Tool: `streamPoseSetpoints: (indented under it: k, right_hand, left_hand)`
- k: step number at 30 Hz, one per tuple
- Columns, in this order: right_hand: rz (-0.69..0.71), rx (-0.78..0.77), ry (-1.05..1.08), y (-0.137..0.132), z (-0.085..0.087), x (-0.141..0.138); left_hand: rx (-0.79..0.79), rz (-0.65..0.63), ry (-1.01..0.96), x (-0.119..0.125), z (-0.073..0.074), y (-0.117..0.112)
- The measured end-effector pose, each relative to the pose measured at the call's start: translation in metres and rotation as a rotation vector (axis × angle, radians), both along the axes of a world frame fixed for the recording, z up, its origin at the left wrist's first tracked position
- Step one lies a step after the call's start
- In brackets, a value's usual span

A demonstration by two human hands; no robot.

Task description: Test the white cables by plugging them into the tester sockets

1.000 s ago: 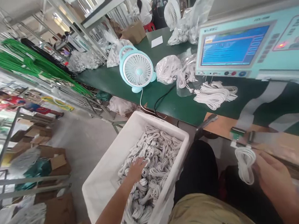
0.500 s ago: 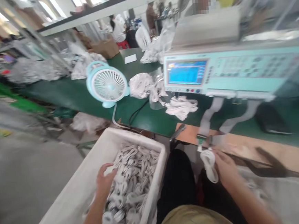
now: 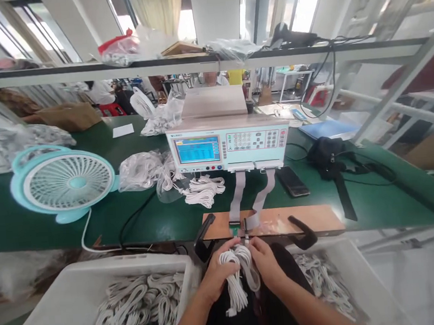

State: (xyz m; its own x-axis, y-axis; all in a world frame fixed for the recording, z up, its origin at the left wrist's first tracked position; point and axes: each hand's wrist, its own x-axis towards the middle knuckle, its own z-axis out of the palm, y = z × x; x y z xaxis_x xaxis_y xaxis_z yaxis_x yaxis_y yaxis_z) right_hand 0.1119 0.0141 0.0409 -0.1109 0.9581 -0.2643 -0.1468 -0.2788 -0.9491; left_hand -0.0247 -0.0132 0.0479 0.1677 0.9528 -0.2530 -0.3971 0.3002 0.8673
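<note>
My left hand (image 3: 218, 272) is closed round a coiled white cable (image 3: 235, 286) just under the table's front edge. My right hand (image 3: 265, 263) grips a second white cable coil (image 3: 247, 265) beside it, close to the connectors (image 3: 239, 227) on the ribbon leads of the pale blue cable tester (image 3: 228, 144). The two hands almost touch. A wooden board (image 3: 274, 221) carries those connectors. White bins of coiled cables sit on both sides of my lap: the left bin (image 3: 63, 305) and the right bin (image 3: 357, 281).
A pale blue desk fan (image 3: 63, 182) stands on the green table (image 3: 19, 223) at the left. Bagged cables (image 3: 142, 169), a loose cable bundle (image 3: 204, 189), a phone (image 3: 292, 180) and a black bag (image 3: 331, 156) lie around the tester. Other people work behind the shelf.
My left hand has left the left bin with a cable coil and come to the middle beside my right hand. My view has swung right and up, facing the tester.
</note>
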Motion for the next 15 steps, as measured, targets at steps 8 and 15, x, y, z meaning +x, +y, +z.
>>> streamPoseSetpoints:
  k: [8, 15]
  right_hand:
    - [0.501, 0.124, -0.517, -0.015, -0.001, 0.097]
    - [0.702, 0.720, -1.046, -0.031, 0.021, 0.133]
  left_hand:
    - [-0.346, 0.203, -0.151, 0.024, -0.015, -0.038]
    - [-0.517, 0.103, -0.022, 0.059, -0.027, -0.018]
